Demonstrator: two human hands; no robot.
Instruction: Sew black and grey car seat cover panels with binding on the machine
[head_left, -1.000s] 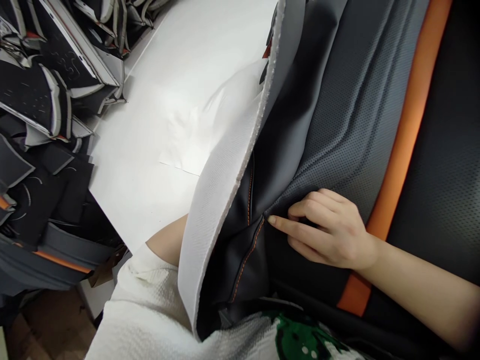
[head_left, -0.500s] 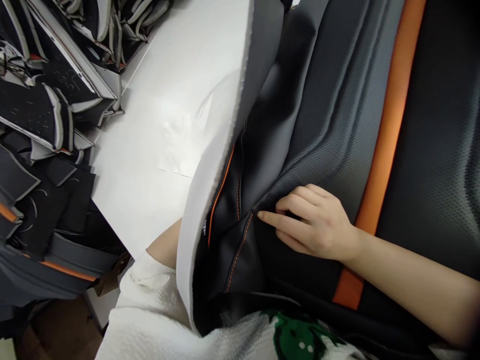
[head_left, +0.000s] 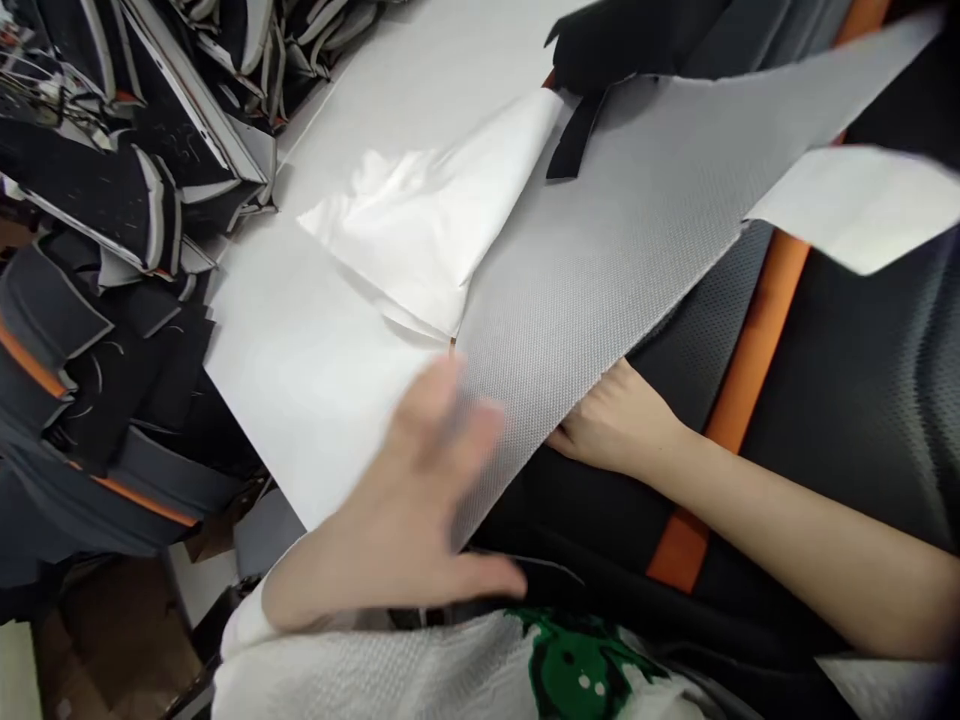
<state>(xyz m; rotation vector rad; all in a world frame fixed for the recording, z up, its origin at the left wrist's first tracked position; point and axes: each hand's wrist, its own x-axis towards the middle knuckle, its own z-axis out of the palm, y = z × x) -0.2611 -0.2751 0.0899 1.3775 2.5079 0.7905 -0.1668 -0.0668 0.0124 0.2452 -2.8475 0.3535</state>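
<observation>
My left hand is blurred, with its fingers spread and nothing in them. It hovers at the near left edge of a flap of grey mesh-backed cover material. My right hand reaches in from the right, its fingers hidden beneath this flap. Under it lies black leather-like cover material with an orange band, resembling a car seat cover. White thin cloth adjoins the flap on the left, and a black strip lies on its far part. A white patch shows at the right.
A white tabletop stretches under the work on the left. Beyond its left edge are piled black pieces with pale edges and dark grey pieces with orange trim. A brown cardboard box sits low at the left.
The cover flap has swung over to the right, so its grey backing now faces up across my right hand. My left hand has come out from behind it with fingers spread.
</observation>
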